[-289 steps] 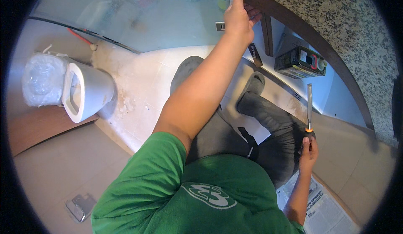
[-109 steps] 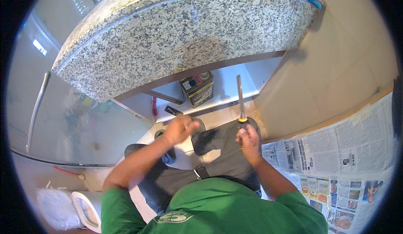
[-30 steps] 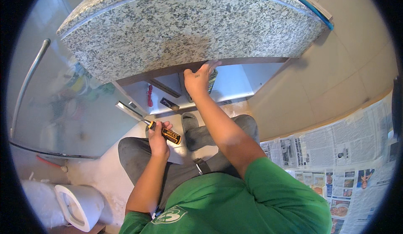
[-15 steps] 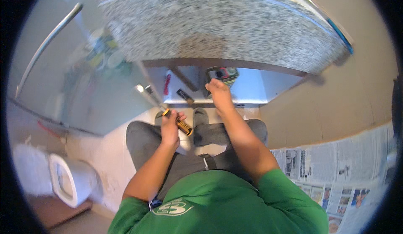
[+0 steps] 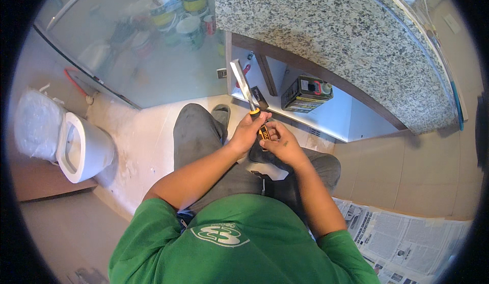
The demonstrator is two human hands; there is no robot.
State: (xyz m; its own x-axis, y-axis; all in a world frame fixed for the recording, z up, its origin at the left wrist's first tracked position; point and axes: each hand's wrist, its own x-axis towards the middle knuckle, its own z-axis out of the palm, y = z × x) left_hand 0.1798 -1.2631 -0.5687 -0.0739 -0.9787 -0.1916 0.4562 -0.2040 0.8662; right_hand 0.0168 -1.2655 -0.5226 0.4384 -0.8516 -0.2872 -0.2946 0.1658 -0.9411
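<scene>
Between my hands is a chisel (image 5: 243,83) with a flat steel blade and a black-and-yellow handle. It tilts with the blade pointing up and away, toward the cabinet. My left hand (image 5: 246,132) is closed around the upper handle, near the collar. On the lower part of the same handle, my right hand (image 5: 283,142) presses with thumb and curled fingers. Past the blade, on the white cabinet floor, lie a small black block-like item (image 5: 260,98) and a red-handled tool (image 5: 245,73), partly hidden by the blade. A dark rectangular can (image 5: 304,96) stands farther right.
A granite countertop (image 5: 326,44) overhangs the open cabinet ahead. Frosted glass (image 5: 168,75) stands at the left, with several buckets (image 5: 189,29) behind it. At far left is a toilet (image 5: 84,149); newspapers (image 5: 402,243) cover the lower right. My knees flank the work.
My right hand has drawn back from beside the can and joined the left on the chisel handle. The chisel now stands more upright. My view has turned, shifting the cabinet and toilet.
</scene>
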